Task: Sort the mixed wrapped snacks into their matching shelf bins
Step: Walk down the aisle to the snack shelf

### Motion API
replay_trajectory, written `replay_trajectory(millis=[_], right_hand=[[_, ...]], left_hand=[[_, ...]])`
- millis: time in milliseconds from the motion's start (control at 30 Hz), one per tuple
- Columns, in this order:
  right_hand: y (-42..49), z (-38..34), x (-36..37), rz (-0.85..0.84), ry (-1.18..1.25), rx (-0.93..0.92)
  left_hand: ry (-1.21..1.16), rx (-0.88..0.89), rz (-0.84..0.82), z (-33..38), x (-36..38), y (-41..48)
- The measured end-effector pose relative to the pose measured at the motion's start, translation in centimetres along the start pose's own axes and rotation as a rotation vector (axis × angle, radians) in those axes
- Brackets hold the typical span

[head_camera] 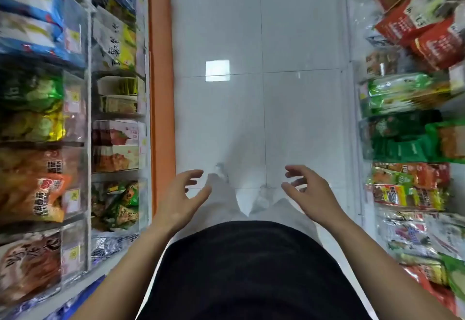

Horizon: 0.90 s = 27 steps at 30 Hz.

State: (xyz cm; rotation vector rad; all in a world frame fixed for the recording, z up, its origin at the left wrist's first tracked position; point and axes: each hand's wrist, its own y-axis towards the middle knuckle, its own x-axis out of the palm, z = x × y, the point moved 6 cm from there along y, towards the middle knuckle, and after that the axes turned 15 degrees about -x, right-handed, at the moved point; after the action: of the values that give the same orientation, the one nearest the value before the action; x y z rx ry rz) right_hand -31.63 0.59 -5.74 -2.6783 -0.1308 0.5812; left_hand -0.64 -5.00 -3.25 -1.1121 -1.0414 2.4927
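Premises: a retail snack shop. A narrow aisle of pale floor tiles point(276, 30) runs between stocked shelving point(88, 123). Clear bins point(74, 42) on the left hold wrapped snacks point(35, 188), each front bearing a small label point(71, 197) (print blurred). More packets point(402, 90) crowd the right.

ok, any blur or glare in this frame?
Head view: left bins and right packets smeared, bent by the wide lens; square glare patch on the floor tiles; left hand and right hand sharper.

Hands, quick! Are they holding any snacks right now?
Left hand: open, loosely curled, holding nothing.
Right hand: open, loosely curled, holding nothing.
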Motion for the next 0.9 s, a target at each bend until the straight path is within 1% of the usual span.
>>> replay_trajectory(millis=[133, 200, 333, 433, 533, 700, 800, 900], right_hand=[[8.3, -3.9, -0.5, -0.042, -0.038, -0.034], [13.3, -5.9, -0.3, -0.057, -0.054, -0.053], [20.5, -9.2, -0.6, -0.072, -0.093, -0.043], [23.8, -10.9, -2.3, -0.063, -0.092, -0.009], [27.7, -12.5, -5.6, -0.008, -0.081, 0.031], [35.6, -12.6, -11.6, 0.052, -0.087, 0.079], [41.7, -12.7, -15.1, 0.038, -0.101, 0.059], [48.0, -14.7, -18.3, -0.025, -0.129, 0.005]], left_hand=[[-0.052, -0.085, 0.044, 0.9, -3.6, 3.4], [-0.076, -0.106, 0.049, 2.0, -5.3, 6.9], [-0.062, -0.082, 0.015, 6.1, -9.2, 14.5], [-0.034, -0.017, -0.007, 11.1, -12.0, 19.4], [0.001, 0.051, -0.026, 18.0, -14.5, 24.8], [0.080, 0.110, -0.070, 28.4, -15.1, 32.9], [0.136, 0.119, -0.076, 33.2, -15.1, 36.9], [0.141, 0.088, -0.055, 36.9, -16.4, 39.6]])
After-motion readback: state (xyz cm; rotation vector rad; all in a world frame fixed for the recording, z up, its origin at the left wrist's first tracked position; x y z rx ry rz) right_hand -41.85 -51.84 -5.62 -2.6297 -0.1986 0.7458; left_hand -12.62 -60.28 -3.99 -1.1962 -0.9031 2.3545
